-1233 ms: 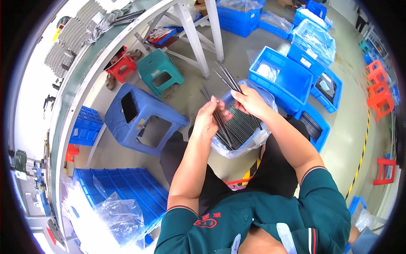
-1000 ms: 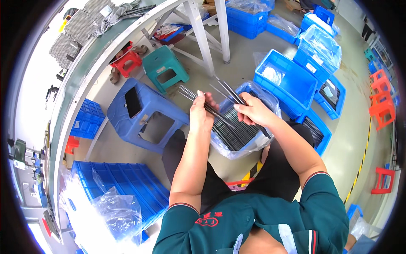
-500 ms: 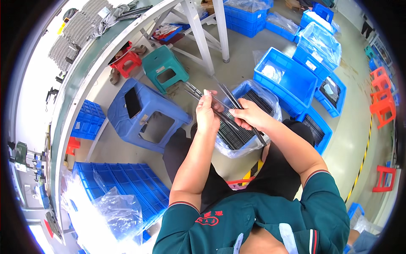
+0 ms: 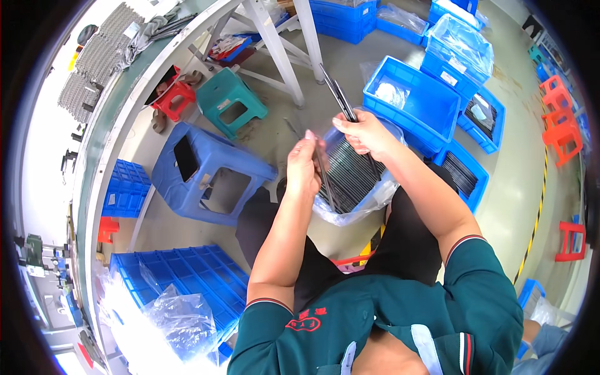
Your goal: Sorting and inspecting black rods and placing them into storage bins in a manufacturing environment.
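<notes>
Black rods (image 4: 339,95) | right hand (image 4: 367,134) grips | green shirt (image 4: 400,300): red lettering (image 4: 306,324)

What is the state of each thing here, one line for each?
Left hand: closed around thin rods, fingers slightly blurred
Right hand: closed around a rod bundle
Lined bin: open, dark rods inside
Phone: lying flat, dark side up
Blue stool: upright, phone on it
Green stool: upright
Large blue bin: open, something pale inside
</notes>
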`<state>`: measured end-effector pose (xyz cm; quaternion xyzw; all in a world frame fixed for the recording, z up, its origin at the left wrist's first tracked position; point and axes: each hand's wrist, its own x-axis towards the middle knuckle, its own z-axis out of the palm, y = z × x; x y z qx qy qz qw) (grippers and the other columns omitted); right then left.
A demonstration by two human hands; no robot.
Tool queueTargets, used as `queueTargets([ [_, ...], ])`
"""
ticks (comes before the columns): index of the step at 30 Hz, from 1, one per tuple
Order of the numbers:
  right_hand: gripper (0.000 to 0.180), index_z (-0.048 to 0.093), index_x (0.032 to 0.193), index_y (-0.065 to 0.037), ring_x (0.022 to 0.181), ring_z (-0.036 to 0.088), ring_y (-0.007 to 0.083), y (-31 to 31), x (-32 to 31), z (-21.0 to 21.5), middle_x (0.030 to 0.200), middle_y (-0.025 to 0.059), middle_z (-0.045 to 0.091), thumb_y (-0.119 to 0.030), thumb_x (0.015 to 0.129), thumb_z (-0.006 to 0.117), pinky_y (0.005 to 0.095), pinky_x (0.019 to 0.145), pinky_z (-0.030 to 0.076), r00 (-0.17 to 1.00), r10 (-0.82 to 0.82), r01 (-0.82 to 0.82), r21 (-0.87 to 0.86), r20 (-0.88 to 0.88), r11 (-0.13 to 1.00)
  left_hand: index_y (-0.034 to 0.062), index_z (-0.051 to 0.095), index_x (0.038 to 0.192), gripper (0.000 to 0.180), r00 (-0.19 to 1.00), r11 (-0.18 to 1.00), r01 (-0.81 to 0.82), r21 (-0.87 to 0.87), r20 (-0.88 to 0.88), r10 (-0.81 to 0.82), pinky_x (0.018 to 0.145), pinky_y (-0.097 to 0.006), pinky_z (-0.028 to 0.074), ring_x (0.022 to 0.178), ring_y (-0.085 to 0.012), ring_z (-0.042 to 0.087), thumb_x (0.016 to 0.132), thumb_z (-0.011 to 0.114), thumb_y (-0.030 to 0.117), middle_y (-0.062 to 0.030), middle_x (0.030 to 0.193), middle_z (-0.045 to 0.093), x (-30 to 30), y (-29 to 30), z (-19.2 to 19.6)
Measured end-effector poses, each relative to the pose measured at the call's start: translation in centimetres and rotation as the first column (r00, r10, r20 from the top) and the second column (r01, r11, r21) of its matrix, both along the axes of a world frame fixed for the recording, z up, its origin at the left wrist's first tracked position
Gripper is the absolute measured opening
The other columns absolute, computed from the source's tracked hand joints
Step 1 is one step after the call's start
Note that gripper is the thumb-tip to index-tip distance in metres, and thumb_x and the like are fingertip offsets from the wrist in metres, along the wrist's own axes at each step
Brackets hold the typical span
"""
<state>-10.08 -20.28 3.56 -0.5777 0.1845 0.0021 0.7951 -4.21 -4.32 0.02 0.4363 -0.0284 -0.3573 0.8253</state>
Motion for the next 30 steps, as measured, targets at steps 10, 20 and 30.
queueTargets([
  [10, 0.028, 0.051, 0.071, -0.008, 0.036, 0.031, 0.0063, -3.5, 1.8, -1.9, 0.050, -0.0043, 0.038, -0.029, 0.081, 0.066, 0.0230, 0.032, 0.022, 0.929, -0.368, 0.363, 0.085, 0.049, 0.928, 0.0048, 0.054, 0.078, 0.032, 0.812, 0.813, 0.583, 0.004, -0.050, -0.582, 0.043, -0.021, 0.023, 0.046, -0.0051, 0.028, 0.092, 0.053, 0.034, 0.0041, 0.058, 0.037, -2.9, -0.7, -0.3],
  [20, 0.030, 0.049, 0.072, -0.010, 0.036, 0.029, 0.0059, -4.2, 1.0, -1.7, 0.051, -0.0049, 0.036, -0.033, 0.082, 0.065, 0.0227, 0.032, 0.021, 0.955, -0.298, 0.298, 0.050, -0.007, 0.953, 0.0055, 0.055, 0.083, 0.034, 0.861, 0.861, 0.505, -0.065, -0.039, -0.508, 0.076, -0.040, 0.051, 0.082, -0.0225, 0.059, 0.090, 0.054, 0.039, -0.0084, 0.090, 0.057, -1.2, 0.7, 0.1],
  [30, 0.037, 0.054, 0.075, 0.003, 0.047, 0.057, 0.0147, 1.9, 0.7, -1.1, 0.056, 0.0101, 0.058, -0.032, 0.082, 0.065, 0.0289, 0.046, 0.044, 0.997, 0.024, -0.063, -0.620, -0.071, 0.782, 0.0056, 0.057, 0.083, 0.031, 0.865, 0.867, 0.449, -0.214, -0.141, -0.483, 0.050, -0.025, 0.034, 0.057, -0.0107, 0.040, 0.089, 0.057, 0.036, -0.0006, 0.074, 0.047, -1.4, 0.7, -0.8],
])
